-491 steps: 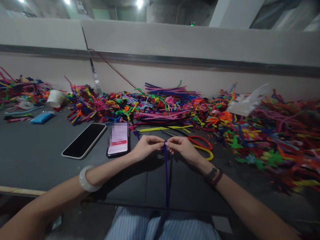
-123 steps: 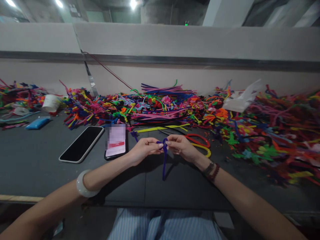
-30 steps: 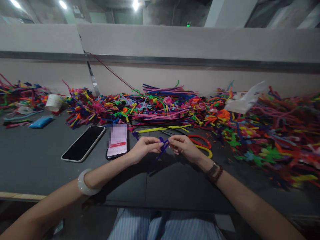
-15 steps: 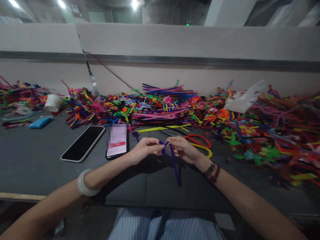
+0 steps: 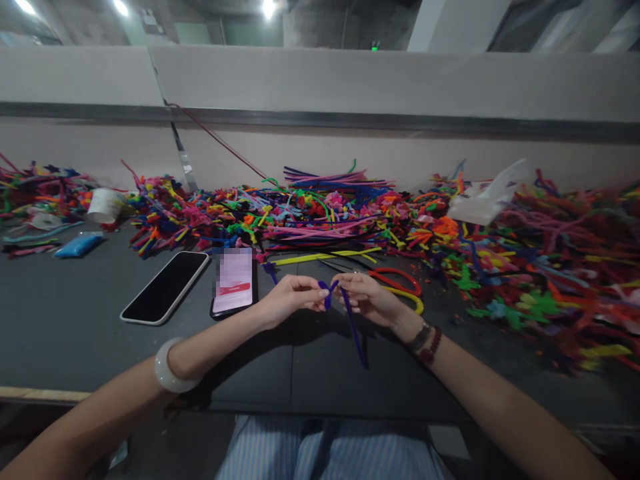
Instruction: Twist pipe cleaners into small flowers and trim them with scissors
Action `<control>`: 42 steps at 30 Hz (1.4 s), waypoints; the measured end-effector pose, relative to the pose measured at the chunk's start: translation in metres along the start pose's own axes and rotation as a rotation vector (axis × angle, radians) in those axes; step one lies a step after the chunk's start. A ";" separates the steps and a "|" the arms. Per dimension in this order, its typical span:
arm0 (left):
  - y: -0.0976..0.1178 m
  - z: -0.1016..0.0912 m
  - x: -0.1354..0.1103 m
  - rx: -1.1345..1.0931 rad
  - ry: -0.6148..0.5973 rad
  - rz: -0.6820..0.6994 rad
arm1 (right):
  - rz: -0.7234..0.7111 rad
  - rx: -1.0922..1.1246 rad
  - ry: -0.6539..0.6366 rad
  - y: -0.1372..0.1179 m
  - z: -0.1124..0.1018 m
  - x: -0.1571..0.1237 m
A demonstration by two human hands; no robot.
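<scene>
Between my two hands is a purple pipe cleaner (image 5: 355, 331), bent into small loops at its left part. My left hand (image 5: 293, 300) pinches the looped part between thumb and fingers. The fingertips of my right hand (image 5: 367, 298) grip the same pipe cleaner a little to the right, and its long free end hangs down over the dark table. Behind my right hand lie scissors (image 5: 400, 273) with red and yellow handles, their blades partly hidden. Another purple piece (image 5: 271, 271) sits just behind my left hand.
A dark-screened phone (image 5: 166, 288) and a lit phone (image 5: 234, 283) lie left of my hands. Heaps of coloured pipe cleaners (image 5: 320, 207) line the back and right. A white paper cup (image 5: 104, 206), a blue packet (image 5: 79, 245) and a white plastic bag (image 5: 485, 200) are among them.
The hanging end of the purple pipe cleaner has swung slightly right. The loop at my left fingertips looks slightly turned. Both hands stay nearly in place.
</scene>
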State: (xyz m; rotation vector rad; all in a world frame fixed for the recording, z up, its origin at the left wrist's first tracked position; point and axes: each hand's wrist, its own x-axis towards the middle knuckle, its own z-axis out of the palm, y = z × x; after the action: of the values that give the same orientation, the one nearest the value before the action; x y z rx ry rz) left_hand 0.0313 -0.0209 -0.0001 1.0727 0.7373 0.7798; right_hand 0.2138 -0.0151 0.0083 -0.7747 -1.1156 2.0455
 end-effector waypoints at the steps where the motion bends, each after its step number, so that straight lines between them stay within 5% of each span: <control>1: 0.001 0.001 0.000 -0.006 -0.001 -0.004 | -0.002 0.001 -0.008 0.000 0.000 0.000; 26: -0.001 -0.001 0.001 -0.074 0.014 -0.010 | 0.013 -0.064 -0.026 0.000 -0.005 0.001; 42: -0.003 0.008 -0.003 -0.196 0.014 -0.042 | -0.183 -0.051 0.140 0.012 0.011 0.007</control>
State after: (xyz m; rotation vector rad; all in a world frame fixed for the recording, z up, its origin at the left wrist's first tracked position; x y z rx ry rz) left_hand 0.0372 -0.0286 -0.0002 0.8733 0.6783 0.8064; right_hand 0.1984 -0.0199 0.0019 -0.7979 -1.1202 1.7899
